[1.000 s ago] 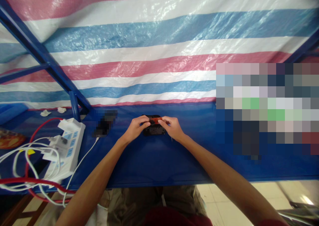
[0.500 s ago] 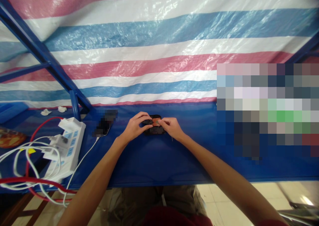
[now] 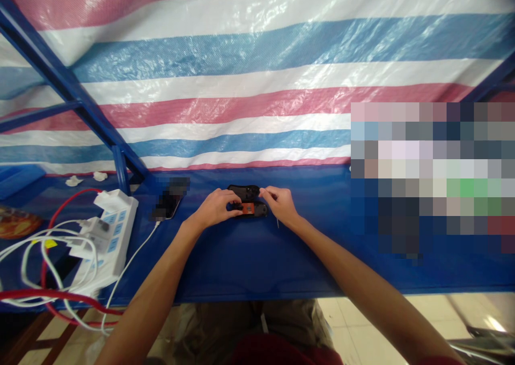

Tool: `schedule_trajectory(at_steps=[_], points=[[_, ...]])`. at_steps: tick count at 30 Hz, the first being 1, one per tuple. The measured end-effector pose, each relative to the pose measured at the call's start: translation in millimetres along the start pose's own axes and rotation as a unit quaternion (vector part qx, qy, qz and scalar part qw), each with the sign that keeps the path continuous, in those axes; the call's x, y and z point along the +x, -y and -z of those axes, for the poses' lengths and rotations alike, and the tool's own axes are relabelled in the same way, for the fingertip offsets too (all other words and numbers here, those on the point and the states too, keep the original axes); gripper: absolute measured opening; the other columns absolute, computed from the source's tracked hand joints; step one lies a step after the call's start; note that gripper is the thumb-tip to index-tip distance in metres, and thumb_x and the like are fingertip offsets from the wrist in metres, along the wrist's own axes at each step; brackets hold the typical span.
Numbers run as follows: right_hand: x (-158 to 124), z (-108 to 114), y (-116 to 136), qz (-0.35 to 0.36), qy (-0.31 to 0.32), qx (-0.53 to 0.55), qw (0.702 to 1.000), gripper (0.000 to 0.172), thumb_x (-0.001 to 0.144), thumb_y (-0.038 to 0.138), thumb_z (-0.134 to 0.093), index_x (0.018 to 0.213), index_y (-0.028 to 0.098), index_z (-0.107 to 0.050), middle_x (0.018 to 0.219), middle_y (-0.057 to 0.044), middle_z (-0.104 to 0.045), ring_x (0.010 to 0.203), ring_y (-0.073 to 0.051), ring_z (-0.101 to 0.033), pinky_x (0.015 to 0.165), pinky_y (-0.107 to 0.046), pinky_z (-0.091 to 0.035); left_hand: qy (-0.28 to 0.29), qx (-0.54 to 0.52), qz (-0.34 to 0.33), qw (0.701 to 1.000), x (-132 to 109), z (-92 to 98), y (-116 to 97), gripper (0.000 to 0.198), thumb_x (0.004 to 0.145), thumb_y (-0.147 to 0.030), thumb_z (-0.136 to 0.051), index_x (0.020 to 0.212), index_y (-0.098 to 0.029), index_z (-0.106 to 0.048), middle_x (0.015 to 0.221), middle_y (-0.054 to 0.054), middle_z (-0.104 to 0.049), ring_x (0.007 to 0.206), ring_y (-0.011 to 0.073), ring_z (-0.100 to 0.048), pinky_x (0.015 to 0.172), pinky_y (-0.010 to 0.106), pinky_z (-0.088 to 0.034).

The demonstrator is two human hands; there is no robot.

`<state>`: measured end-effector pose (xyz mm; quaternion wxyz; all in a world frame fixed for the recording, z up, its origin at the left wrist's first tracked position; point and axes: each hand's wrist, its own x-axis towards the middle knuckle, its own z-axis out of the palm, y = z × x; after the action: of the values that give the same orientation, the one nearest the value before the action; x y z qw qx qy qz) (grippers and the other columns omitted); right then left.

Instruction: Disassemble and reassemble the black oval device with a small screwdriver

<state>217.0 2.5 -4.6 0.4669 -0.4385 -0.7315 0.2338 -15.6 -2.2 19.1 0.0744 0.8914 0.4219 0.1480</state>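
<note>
A small black and orange gadget (image 3: 249,209) lies on the blue tabletop (image 3: 249,258) at the middle, close to the striped tarpaulin wall. My left hand (image 3: 217,207) grips its left end with curled fingers. A second black piece (image 3: 243,191) sits just behind it. My right hand (image 3: 279,203) hovers at the right end of the two pieces, with thumb and forefinger pinched together on something too small to make out. A thin pin or wire (image 3: 277,223) sticks out below that hand.
A white power strip (image 3: 108,231) with plugs and tangled white and red cables (image 3: 48,268) lies at the left. A blurred dark object (image 3: 171,199) sits left of my hands. Blue metal frame bars (image 3: 80,107) rise at the left. A pixelated area covers the right.
The orange and black piece has come down toward me, off the black piece behind it. My left hand moved with it; my right hand lifted slightly to its right end.
</note>
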Motion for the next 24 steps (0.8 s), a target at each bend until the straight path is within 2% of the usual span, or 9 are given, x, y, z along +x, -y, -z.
schedule_trajectory(at_steps=[4,6,8,10,13,17,20,21,24], points=[[0,-1,-1,0.013,0.013,-0.028,0.999,0.035,0.091,0.036,-0.049,0.069,0.017,-0.067,0.053,0.003,-0.052,0.05,-0.01,-0.045,0.054,-0.024,-0.034,0.001,0.007,-0.001,1.0,-1,-3.0,2,0.029,0.082,-0.046,-0.063,0.098,-0.022,-0.066,0.099,0.004,-0.069,0.095,0.0218,-0.063,0.082,0.032,-0.04],[0,-2,-3,0.033,0.015,-0.051,0.998,0.026,0.09,0.031,-0.05,0.078,0.018,-0.069,0.062,0.001,-0.057,0.056,-0.012,-0.05,0.06,-0.024,-0.039,-0.008,0.006,0.0,1.0,-1,-3.8,3,0.031,0.082,-0.047,-0.063,0.1,-0.022,-0.065,0.103,0.005,-0.068,0.097,0.0221,-0.062,0.083,0.033,-0.04],[0,-3,-5,0.067,0.015,-0.08,0.994,0.02,0.089,0.025,-0.05,0.092,0.019,-0.069,0.078,-0.003,-0.061,0.071,-0.015,-0.056,0.07,-0.027,-0.044,-0.008,0.007,-0.001,1.0,-1,-4.7,4,0.028,0.082,-0.046,-0.064,0.098,-0.022,-0.065,0.102,0.004,-0.068,0.095,0.022,-0.062,0.083,0.032,-0.041],[0,-4,-8,0.105,0.022,-0.114,0.988,0.022,0.088,0.019,-0.049,0.1,0.02,-0.067,0.093,-0.007,-0.061,0.088,-0.019,-0.056,0.082,-0.031,-0.046,0.003,0.007,-0.002,1.0,-1,-5.5,5,0.024,0.083,-0.043,-0.064,0.094,-0.022,-0.066,0.097,0.003,-0.068,0.092,0.0214,-0.062,0.081,0.032,-0.042],[0,-5,-13,0.129,0.048,-0.163,0.977,0.024,0.085,0.013,-0.05,0.1,0.02,-0.068,0.108,-0.01,-0.057,0.103,-0.023,-0.052,0.091,-0.038,-0.043,0.008,0.003,-0.005,1.0,0,-5.6,3,0.023,0.084,-0.043,-0.063,0.093,-0.022,-0.066,0.094,0.003,-0.068,0.09,0.0208,-0.062,0.08,0.031,-0.043],[-1,-6,-17,0.116,0.073,-0.196,0.971,0.026,0.084,0.012,-0.051,0.103,0.02,-0.066,0.117,-0.011,-0.054,0.108,-0.025,-0.05,0.092,-0.041,-0.043,-0.067,0.02,0.014,0.997,0,-3.8,0,0.026,0.089,-0.043,-0.054,0.099,-0.021,-0.065,0.103,0.005,-0.065,0.097,0.0221,-0.059,0.088,0.035,-0.043],[-1,-6,-19,0.107,0.078,-0.208,0.969,0.025,0.085,0.012,-0.05,0.104,0.02,-0.066,0.12,-0.012,-0.055,0.11,-0.026,-0.05,0.092,-0.041,-0.043,-0.138,0.055,0.064,0.987,0,-5.4,2,0.026,0.092,-0.033,-0.049,0.112,-0.021,-0.061,0.114,0.009,-0.06,0.107,0.0251,-0.055,0.094,0.04,-0.042],[-1,-6,-19,0.103,0.079,-0.211,0.969,0.025,0.086,0.012,-0.05,0.103,0.02,-0.066,0.12,-0.012,-0.056,0.11,-0.026,-0.051,0.091,-0.041,-0.043,-0.148,0.06,0.083,0.984,0,-7.0,4,0.027,0.092,-0.029,-0.048,0.114,-0.022,-0.06,0.117,0.01,-0.059,0.108,0.0256,-0.055,0.093,0.041,-0.042],[0,-7,-21,0.084,0.081,-0.217,0.969,0.024,0.087,0.013,-0.049,0.103,0.021,-0.064,0.119,-0.011,-0.058,0.108,-0.025,-0.054,0.089,-0.041,-0.042,-0.119,0.024,0.102,0.987,1,-13.1,12,0.028,0.091,-0.019,-0.045,0.114,-0.021,-0.06,0.114,0.009,-0.062,0.103,0.0229,-0.059,0.093,0.039,-0.045]])
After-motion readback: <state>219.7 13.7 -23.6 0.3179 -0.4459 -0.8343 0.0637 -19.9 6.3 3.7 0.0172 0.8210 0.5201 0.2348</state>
